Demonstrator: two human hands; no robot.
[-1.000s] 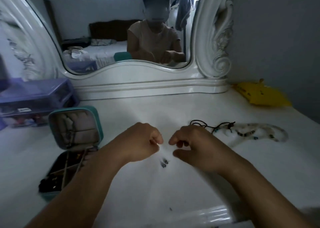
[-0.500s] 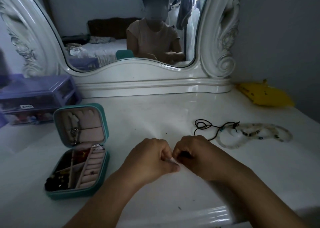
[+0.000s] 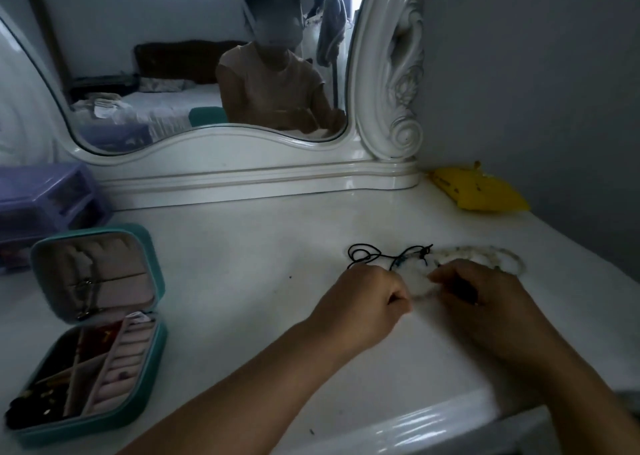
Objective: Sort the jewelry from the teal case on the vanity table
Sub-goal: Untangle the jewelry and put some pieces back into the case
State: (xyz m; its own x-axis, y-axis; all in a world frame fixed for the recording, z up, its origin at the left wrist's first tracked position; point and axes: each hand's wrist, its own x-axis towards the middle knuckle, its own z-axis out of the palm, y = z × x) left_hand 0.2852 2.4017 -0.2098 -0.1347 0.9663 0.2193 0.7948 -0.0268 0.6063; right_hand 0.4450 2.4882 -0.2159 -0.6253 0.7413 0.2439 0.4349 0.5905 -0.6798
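Observation:
The teal case (image 3: 152, 350) lies open at the left of the white vanity table (image 3: 249, 281). Its lid stands up, and its tray holds ring rolls and dark compartments with small pieces. A black cord (image 3: 377, 255) and a white bead necklace (image 3: 485, 254) lie on the table at the right. My left hand (image 3: 360, 305) and my right hand (image 3: 491, 305) are fists just in front of them. Both pinch a small pale item (image 3: 419, 290) between their fingertips. It is too blurred to identify.
A purple drawer box (image 3: 45, 202) stands at the back left, behind the case. A yellow pouch (image 3: 478, 191) lies at the back right by the wall. The mirror's white frame (image 3: 242, 174) runs along the back. The table's front edge (image 3: 415, 427) is near my forearms.
Both hands have moved to the right and away from me, up to the cord and bead necklace. They stay closed together on the pale item. The view has shifted right.

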